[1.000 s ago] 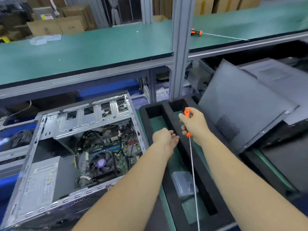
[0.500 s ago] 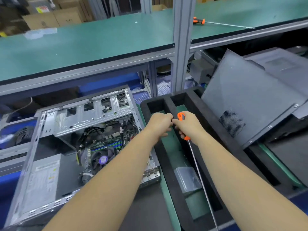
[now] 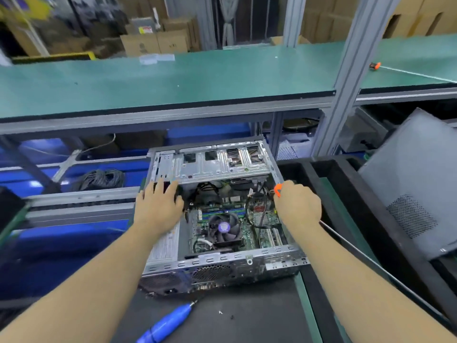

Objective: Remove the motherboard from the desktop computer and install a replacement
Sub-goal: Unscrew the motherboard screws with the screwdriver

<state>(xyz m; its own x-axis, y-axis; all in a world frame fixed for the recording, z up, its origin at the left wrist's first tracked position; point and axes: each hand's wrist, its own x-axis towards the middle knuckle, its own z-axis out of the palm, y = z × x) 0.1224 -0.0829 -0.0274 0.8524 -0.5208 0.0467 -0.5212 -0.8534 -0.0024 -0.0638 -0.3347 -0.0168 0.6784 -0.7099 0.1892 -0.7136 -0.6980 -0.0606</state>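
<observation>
The motherboard (image 3: 237, 219) still sits inside the open computer case (image 3: 222, 263) on the table. Both hands have moved there from the foam tray (image 3: 346, 194): left hand (image 3: 158, 206), fingers spread, rests inside; right hand (image 3: 296, 206) grips the orange-handled screwdriver (image 3: 278, 189). Unscrewing likely comes next.

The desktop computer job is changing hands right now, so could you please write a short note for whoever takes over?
Left hand: open, fingers spread on the left part of the open computer case, below the drive cage.
Right hand: grips the orange-handled screwdriver at the case's right edge, shaft trailing back towards the person.
Motherboard: in the case, fan and cables on it.
Blue electric screwdriver: lying on the mat in front of the case.
Done: side panel is off.
Left: unplug the cables, undo the screws, lift the board out, fit the replacement, which I cannot see here.
</observation>
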